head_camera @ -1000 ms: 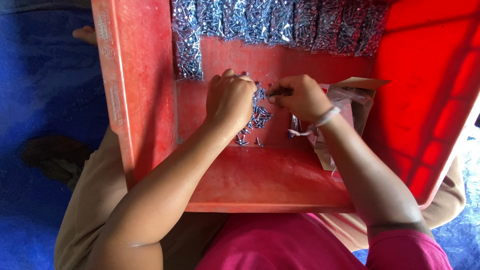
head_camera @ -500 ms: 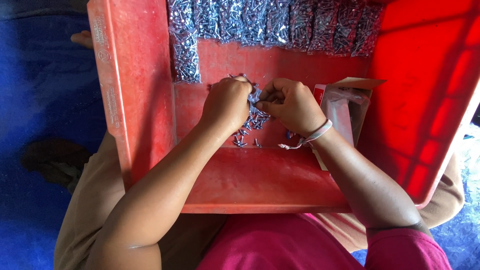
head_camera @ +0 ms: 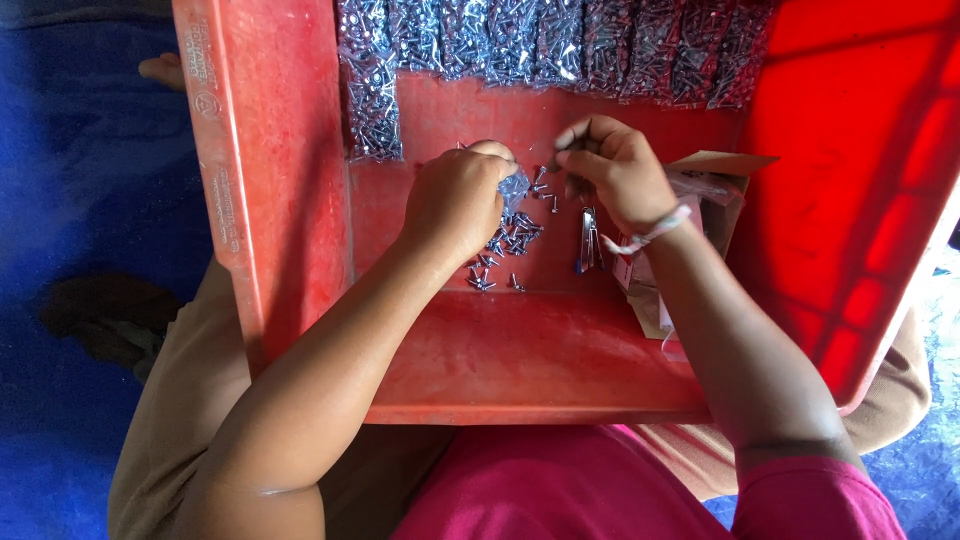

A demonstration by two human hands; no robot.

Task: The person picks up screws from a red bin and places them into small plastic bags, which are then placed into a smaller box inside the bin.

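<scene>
1. Crate [head_camera: 280,200], red, sits on a seated person's lap.
2. Left hand [head_camera: 455,200] pinches a small clear bag [head_camera: 514,188]; loose screws [head_camera: 505,250] lie at its 5 o'clock.
3. Right hand [head_camera: 615,170], fingers curled; what it grips cannot be told.
4. Packed bags [head_camera: 560,45] line the 12 o'clock wall.

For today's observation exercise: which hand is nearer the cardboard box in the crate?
Right. The right hand is just left of the box, its wrist over it; the left hand is farther left, across the loose screws.

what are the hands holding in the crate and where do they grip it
The left hand pinches a small clear bag by its top edge; what the right hand grips cannot be told.
</scene>
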